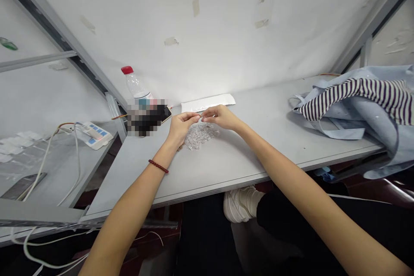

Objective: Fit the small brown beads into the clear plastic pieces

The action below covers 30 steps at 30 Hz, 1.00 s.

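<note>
My left hand and my right hand meet above a heap of small clear plastic pieces on the grey table. Thumb and fingers of each hand are pinched together, tips nearly touching. Whatever sits between the fingertips is too small to make out. Just behind the hands lies a long white strip-like box or packet, partly covered by my right hand. A dark red bead bracelet circles my left wrist.
A clear bottle with a red cap stands at the back left, beside a phone and a blurred-out patch. Light blue cloth with a striped part lies on the right. A power strip and cables are at far left. A white wall rises behind.
</note>
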Available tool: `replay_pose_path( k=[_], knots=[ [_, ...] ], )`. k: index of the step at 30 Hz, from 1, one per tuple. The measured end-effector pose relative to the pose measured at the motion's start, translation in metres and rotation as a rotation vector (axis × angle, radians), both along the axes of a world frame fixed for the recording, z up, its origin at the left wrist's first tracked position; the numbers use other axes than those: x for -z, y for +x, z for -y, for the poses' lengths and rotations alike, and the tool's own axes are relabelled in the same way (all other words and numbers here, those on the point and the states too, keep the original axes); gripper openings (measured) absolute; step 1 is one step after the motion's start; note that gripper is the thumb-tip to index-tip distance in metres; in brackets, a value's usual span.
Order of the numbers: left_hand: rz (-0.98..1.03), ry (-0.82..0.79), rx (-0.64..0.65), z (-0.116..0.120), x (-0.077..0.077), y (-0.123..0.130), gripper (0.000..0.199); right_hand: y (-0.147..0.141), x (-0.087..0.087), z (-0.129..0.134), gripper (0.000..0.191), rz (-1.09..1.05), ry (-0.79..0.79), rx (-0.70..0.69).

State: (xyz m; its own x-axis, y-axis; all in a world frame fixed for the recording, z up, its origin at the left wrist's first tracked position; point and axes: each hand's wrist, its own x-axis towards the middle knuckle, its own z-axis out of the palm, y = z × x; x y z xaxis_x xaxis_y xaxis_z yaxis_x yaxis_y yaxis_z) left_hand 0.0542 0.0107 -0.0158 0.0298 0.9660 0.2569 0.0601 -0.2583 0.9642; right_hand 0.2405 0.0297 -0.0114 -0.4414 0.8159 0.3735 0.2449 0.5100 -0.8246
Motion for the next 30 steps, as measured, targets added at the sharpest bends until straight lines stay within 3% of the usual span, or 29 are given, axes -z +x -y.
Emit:
replay_pose_path(
  k=[10,16,23,30],
  knots=[
    [0.029,0.031,-0.044,0.006,-0.005,0.009,0.023,0.001,-0.004,0.004,0.014,0.032,-0.073,-0.011],
    [-0.176,0.091,-0.047,0.009,-0.007,0.006,0.017,-0.001,-0.005,0.007,0.016,0.023,-0.131,-0.047],
    [-0.484,0.302,0.005,0.015,-0.009,0.008,0.025,0.000,-0.002,0.007,0.012,-0.088,-0.187,-0.113],
    [-0.657,0.582,-0.105,0.007,0.002,0.008,0.014,-0.003,0.002,0.007,0.015,-0.118,-0.260,-0.126]
  ],
)
